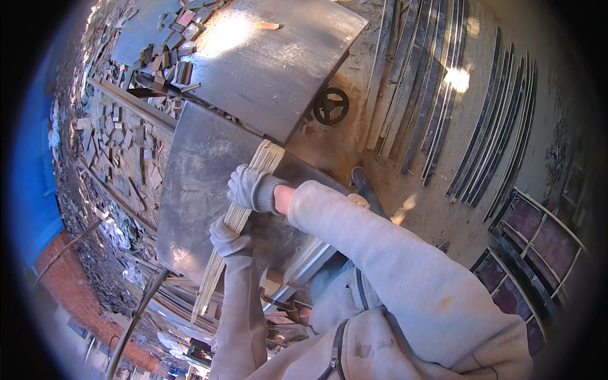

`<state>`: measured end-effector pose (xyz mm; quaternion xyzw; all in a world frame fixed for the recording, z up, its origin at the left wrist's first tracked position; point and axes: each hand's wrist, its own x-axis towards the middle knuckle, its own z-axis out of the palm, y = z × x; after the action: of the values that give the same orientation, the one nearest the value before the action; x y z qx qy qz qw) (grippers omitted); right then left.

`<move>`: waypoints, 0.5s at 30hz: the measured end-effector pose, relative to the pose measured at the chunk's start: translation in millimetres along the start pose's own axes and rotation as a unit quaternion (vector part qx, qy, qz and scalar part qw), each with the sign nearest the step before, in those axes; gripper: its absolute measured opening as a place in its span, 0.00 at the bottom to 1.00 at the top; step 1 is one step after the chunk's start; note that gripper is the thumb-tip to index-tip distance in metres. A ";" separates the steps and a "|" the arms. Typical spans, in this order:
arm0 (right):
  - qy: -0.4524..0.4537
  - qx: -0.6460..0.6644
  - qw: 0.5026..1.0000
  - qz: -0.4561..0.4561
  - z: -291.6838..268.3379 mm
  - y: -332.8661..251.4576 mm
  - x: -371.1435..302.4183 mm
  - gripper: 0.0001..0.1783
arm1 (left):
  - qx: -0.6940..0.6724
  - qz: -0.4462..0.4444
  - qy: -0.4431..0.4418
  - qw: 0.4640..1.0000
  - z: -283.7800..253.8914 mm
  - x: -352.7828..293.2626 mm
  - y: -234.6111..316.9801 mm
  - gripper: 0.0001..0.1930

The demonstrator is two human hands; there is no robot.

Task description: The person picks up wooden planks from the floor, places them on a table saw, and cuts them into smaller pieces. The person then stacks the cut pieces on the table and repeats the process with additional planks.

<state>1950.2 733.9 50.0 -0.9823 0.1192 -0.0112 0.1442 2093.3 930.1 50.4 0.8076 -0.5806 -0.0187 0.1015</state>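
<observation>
A narrow bundle of pale wood strips (pixel 266 156) lies slantwise over a dark metal table top (pixel 196 152). My right hand (pixel 251 188), in a grey knit glove, is closed around the bundle near its far end. Lower down, my left hand (pixel 230 239) grips the same strips, in a matching glove. The strips' near end sticks out past the table's edge toward the lower left. Their far end reaches the gap beside a second metal plate (pixel 278 57). My fingertips are partly hidden behind the wood and gloves.
Small wood offcuts (pixel 168 54) are heaped on the second plate's left part, and more scraps (pixel 107 139) cover the ground at left. A black handwheel (pixel 330 106) sits beside the plate. Long dark strips (pixel 418 82) lie on the floor at right, near framed panels (pixel 532 234).
</observation>
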 end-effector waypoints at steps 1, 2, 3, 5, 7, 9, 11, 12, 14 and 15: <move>0.014 0.007 1.000 0.001 1.0 -0.4 0.8 0.10 | -0.002 0.015 0.014 1.000 1.2 1.2 -0.5 0.31; 0.030 0.013 0.999 0.002 -0.9 -1.0 -2.9 0.10 | 0.006 0.007 0.002 1.000 -1.1 1.5 1.3 0.30; 0.018 0.013 1.000 0.006 -5.2 1.2 -7.6 0.10 | 0.007 0.015 0.003 1.000 -6.6 0.3 7.8 0.29; 0.067 0.020 0.998 0.001 -23.5 8.2 -34.0 0.08 | -0.016 0.035 -0.022 0.999 -20.1 5.8 29.1 0.27; 0.061 0.024 0.998 0.006 -54.7 21.8 -81.4 0.07 | 0.011 0.042 -0.014 0.999 -43.6 -2.6 74.4 0.30; 0.074 -0.024 0.997 0.026 -98.2 51.8 -151.3 0.08 | -0.094 -0.045 0.065 0.992 -89.6 -34.5 143.9 0.38; -0.016 -0.074 0.997 0.033 -150.3 76.6 -224.1 0.13 | -0.258 -0.209 0.094 0.939 -117.0 -51.2 207.5 0.43; -0.030 -0.072 0.996 0.041 -173.6 85.3 -258.5 0.14 | -0.261 -0.210 0.095 0.938 -112.9 -51.9 235.9 0.43; -0.026 -0.079 0.994 0.072 -221.0 94.0 -319.7 0.15 | -0.325 -0.214 0.083 0.918 -111.9 -46.8 275.6 0.42; -0.036 -0.079 0.993 0.081 -239.8 92.1 -345.0 0.16 | -0.351 -0.206 0.080 0.910 -111.2 -41.7 286.8 0.41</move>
<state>1580.3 662.8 257.7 -0.9775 0.1937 0.0454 0.0705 1828.3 897.6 208.8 0.8203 -0.3475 -0.1766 0.4184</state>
